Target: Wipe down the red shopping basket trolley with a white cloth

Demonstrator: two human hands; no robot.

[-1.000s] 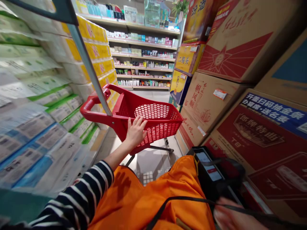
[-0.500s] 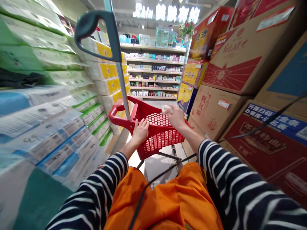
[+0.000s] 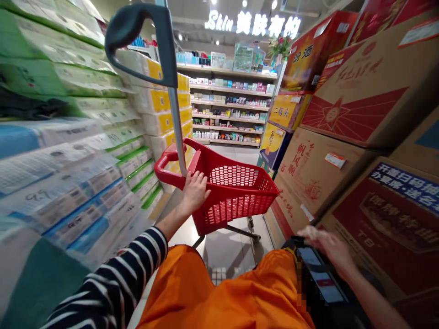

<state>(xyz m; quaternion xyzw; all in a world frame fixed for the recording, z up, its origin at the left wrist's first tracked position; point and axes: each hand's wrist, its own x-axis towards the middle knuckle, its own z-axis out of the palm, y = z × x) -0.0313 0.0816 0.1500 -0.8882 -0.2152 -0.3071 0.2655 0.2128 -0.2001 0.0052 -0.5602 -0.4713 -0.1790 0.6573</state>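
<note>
The red basket cart [image 3: 236,205] stands in front of me, its long grey pole rising to a dark grey loop handle [image 3: 168,55]. My left hand [image 3: 196,194] grips the cart's near rim beside the foot of the pole, fingers bent over the edge. The basket part in view holds nothing that I can make out. Low on the right, my right hand [image 3: 324,246] is over a black bag or case [image 3: 325,304] with a phone-like screen [image 3: 320,278]. Motion blurs its fingers, and whether they hold anything is unclear.
Stacked paper packs [image 3: 78,192] line the left side, with yellow-and-white packs [image 3: 164,100] beyond. Cardboard boxes [image 3: 356,100] are piled high close on the right. Shelves of small goods [image 3: 233,91] cross the far end. Tiled floor [image 3: 233,153] shows beyond the cart.
My right hand, which held something white and crumpled over the basket, has moved down and right to the black bag. My left hand has shifted slightly left along the rim.
</note>
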